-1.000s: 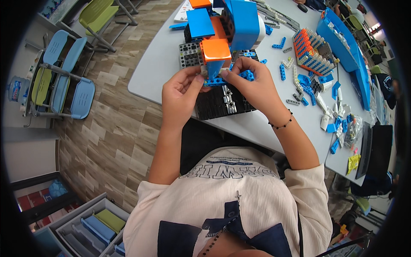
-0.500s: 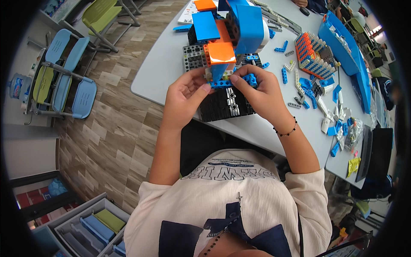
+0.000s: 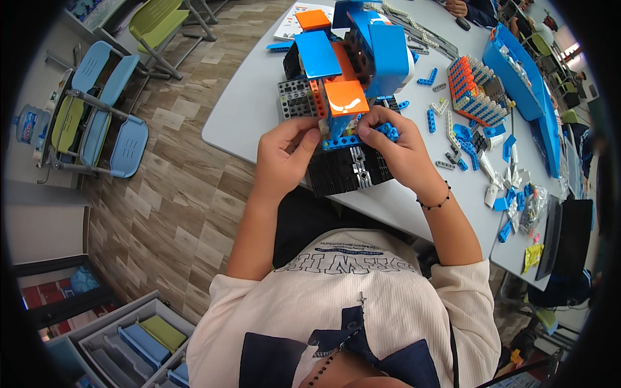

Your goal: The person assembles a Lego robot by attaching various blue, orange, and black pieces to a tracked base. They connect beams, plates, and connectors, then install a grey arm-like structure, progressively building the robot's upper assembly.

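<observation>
A large brick model point(image 3: 352, 71) in blue, orange and black stands on a grey table point(image 3: 246, 110), over a black studded base point(image 3: 346, 171) at the near edge. My left hand point(image 3: 281, 158) and my right hand point(image 3: 398, 152) meet at the model's front. Between them they pinch a narrow blue beam point(image 3: 352, 139) that lies across the model just under an orange panel point(image 3: 346, 97). My right wrist wears a thin black bracelet.
Loose blue, white and grey pieces point(image 3: 479, 155) lie scattered to the right. An orange-and-blue sorted block point(image 3: 475, 90) and a blue tray point(image 3: 517, 71) stand farther right. Folding chairs point(image 3: 97, 116) stand on the wood floor at left; storage bins point(image 3: 129, 343) sit at lower left.
Both hands have shifted slightly along the blue beam at the model's front. The model itself has stayed in place.
</observation>
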`<state>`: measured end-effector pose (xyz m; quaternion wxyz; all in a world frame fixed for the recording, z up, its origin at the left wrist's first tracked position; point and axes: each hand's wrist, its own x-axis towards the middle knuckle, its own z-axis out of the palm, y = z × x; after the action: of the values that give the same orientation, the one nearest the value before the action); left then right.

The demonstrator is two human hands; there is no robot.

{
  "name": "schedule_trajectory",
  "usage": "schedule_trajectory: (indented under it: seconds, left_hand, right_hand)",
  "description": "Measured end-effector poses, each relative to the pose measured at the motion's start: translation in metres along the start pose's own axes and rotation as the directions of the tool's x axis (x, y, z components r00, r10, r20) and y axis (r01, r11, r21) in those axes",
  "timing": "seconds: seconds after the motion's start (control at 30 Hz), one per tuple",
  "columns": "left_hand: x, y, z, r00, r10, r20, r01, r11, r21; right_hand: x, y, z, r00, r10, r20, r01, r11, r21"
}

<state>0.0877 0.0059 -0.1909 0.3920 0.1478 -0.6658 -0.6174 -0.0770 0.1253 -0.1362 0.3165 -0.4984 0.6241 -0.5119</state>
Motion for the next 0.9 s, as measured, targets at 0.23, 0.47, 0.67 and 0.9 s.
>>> schedule_trajectory:
  seconds: [0.23, 0.47, 0.67, 0.9]
  left_hand:
    - [-0.006, -0.004, 0.008, 0.998, 0.059, -0.029, -0.059, 0.998, 0.009]
    - [-0.008, -0.006, 0.013, 0.997, 0.047, -0.056, -0.045, 0.998, 0.040]
    - [-0.009, -0.005, 0.013, 0.999, 0.031, -0.042, -0.031, 1.000, -0.005]
    - [-0.002, -0.002, 0.012, 0.999, 0.031, 0.026, -0.032, 0.999, 0.027]
  right_hand:
    - [-0.002, 0.001, -0.008, 0.996, -0.029, 0.088, 0.033, 0.999, -0.041]
    - [0.003, 0.001, -0.017, 0.983, -0.054, 0.175, 0.061, 0.998, -0.033]
    - [-0.001, 0.009, -0.013, 0.990, -0.135, 0.050, 0.127, 0.984, 0.126]
    - [-0.015, 0.027, -0.058, 0.994, -0.053, -0.097, 0.077, 0.962, 0.263]
